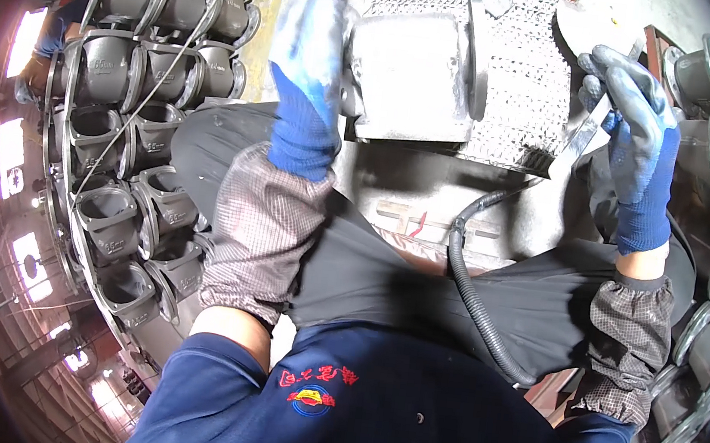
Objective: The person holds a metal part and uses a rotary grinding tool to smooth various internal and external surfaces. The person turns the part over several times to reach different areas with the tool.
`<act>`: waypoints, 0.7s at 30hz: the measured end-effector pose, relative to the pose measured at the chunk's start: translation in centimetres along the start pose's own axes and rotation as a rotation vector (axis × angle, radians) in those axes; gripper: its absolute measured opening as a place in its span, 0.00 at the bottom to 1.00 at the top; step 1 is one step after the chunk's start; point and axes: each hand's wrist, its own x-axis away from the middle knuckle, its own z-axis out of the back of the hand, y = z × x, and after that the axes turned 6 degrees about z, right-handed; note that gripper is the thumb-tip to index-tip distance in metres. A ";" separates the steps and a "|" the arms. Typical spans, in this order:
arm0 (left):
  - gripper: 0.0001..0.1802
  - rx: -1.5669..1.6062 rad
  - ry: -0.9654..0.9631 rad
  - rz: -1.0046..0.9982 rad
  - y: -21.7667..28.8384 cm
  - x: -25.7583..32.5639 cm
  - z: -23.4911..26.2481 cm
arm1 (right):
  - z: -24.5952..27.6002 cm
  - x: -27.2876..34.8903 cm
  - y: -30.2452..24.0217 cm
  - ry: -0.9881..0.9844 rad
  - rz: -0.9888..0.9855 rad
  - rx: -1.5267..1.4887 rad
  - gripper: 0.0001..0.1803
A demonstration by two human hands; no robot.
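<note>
Gripping a metal strip (586,135), the right hand (639,126) flanks a textured surface (525,84) amid stacked castings (105,67), the left hand's (310,57) hold unclear.

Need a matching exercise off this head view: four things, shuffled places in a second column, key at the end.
Things
1. left hand
2. flat metal tool
3. ribbed hose
4. pale casting

Places
A. curving across the dark trousers
B. in the grip of the right hand
C. between the two gloved hands
D. just left of the large bright workpiece

Pairs: 1-D, 2-B, 3-A, 4-C
</note>
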 end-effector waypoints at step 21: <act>0.11 0.496 -0.258 0.767 9.6 5.8 -1.3 | -4.1 1.0 -7.1 0.043 -0.430 -0.129 0.24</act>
